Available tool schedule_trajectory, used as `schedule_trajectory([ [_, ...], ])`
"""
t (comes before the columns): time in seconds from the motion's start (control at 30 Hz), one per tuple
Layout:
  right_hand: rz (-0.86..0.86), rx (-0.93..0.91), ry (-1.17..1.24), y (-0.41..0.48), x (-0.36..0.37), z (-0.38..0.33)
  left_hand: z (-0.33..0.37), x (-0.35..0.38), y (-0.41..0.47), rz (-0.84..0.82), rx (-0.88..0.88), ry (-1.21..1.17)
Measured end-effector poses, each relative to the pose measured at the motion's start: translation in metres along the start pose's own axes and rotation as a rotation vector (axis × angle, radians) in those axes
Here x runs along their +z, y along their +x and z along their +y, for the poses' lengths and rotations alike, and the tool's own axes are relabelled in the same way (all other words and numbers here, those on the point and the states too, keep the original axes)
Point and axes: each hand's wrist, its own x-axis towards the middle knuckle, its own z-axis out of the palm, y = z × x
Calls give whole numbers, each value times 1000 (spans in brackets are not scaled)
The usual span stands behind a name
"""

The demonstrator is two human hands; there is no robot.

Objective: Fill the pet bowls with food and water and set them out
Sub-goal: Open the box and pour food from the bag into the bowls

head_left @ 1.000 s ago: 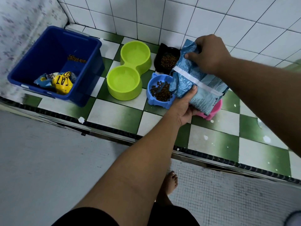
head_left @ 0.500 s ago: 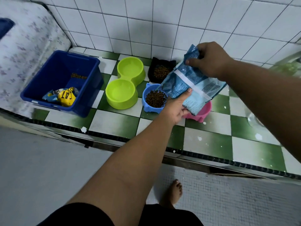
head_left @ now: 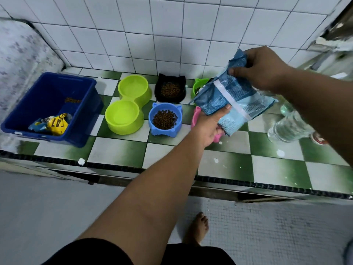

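Both hands hold a blue pet-food bag (head_left: 229, 100) above the checkered counter. My left hand (head_left: 210, 125) grips its lower edge from below, and my right hand (head_left: 261, 67) pinches its top corner. Under the bag a pink bowl (head_left: 196, 115) is mostly hidden, and a small green bowl (head_left: 198, 87) shows behind it. A blue cat-eared bowl (head_left: 165, 119) and a black cat-eared bowl (head_left: 170, 89) hold brown kibble. A lime double bowl (head_left: 127, 106) holds a clear liquid in both wells.
A blue plastic bin (head_left: 51, 108) at the left holds a yellow food packet (head_left: 56, 123) and some loose kibble. A clear water bottle (head_left: 290, 125) lies at the right, beside a small round lid. White tiled wall stands behind the counter (head_left: 118, 152). My bare foot (head_left: 198, 226) is on the floor.
The bag has moved right, off the blue bowl and over the pink one. The small green bowl and the water bottle have come into view as my head turned right.
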Motion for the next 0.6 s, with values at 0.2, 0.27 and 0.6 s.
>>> schedule_trajectory([
  [0.2,-20,46,-160,1,1,29,-49,29,8,-101,-116,-62],
  [0.27,-43,56,-206,5,5,38,-62,37,10,-107,-141,-94],
  [0.6,-104,8,-317,18,35,62,-90,38,24,-45,-194,-218],
])
